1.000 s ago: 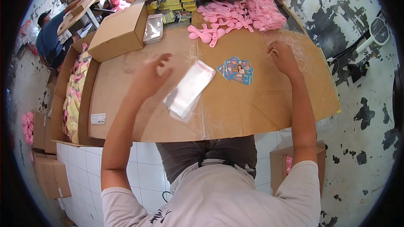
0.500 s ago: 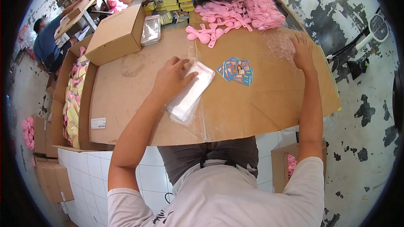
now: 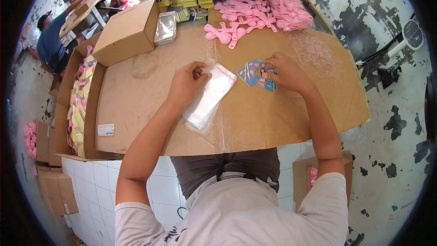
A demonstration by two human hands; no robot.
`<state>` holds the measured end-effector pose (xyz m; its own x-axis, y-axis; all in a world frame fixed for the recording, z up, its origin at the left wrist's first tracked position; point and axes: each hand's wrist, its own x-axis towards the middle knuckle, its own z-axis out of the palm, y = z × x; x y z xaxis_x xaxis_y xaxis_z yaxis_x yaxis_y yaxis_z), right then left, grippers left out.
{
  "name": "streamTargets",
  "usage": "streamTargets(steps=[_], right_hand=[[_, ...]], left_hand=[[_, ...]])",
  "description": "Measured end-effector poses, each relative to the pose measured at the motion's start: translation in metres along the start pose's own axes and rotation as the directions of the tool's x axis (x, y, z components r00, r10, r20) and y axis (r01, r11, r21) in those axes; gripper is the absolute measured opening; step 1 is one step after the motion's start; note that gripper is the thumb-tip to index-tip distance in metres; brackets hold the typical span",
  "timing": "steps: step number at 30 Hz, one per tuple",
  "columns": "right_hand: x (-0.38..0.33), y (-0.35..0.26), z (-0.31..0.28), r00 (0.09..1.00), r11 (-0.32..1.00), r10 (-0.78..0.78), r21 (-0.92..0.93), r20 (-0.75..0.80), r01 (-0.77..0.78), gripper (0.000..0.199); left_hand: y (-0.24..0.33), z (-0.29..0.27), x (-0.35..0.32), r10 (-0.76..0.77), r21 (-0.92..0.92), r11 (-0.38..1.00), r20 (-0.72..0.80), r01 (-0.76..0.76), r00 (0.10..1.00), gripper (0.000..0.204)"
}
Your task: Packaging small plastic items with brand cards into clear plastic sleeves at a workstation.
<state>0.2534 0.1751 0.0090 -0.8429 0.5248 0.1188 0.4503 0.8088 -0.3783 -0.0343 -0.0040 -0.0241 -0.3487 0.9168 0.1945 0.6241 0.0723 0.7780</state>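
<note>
Cardboard-topped counter (image 3: 268, 127), with clear sleeves (image 3: 210, 98) by the left hand (image 3: 184, 84) and blue cards (image 3: 249, 74) by the right hand (image 3: 291, 75).
Pink spoon-shaped pieces (image 3: 223, 35) lie beyond both hands' fingers. The sleeves lie right of the left fingers and reach back toward the body, long axis slanting from far right to near left; those fingers are curled, thumb and forefinger narrowly apart at the stack's edge. The fanned cards spread leftward from beneath the right fingers, which are bent over them; the right hand is nearer. Whether either hand grips anything cannot be told. Half a second ago the right hand was out beside the tangled strands (image 3: 314, 52); now it is at the cards.
</note>
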Motion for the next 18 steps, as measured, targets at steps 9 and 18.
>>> streamTargets(steps=[9, 18], right_hand=[[0.011, 0.023, 0.01, 0.978, 0.986, -0.061, 0.141, -0.199, 0.09, 0.049], [0.012, -0.034, -0.022, 0.989, 0.963, 0.033, 0.27, -0.141, 0.006, 0.016]], left_hand=[[-0.003, 0.0, 0.002, 0.115, -0.209, 0.971, -0.003, -0.113, 0.993, 0.014], [0.022, -0.006, -0.005, 0.039, -0.648, 0.752, 0.232, 0.124, 0.972, 0.026]])
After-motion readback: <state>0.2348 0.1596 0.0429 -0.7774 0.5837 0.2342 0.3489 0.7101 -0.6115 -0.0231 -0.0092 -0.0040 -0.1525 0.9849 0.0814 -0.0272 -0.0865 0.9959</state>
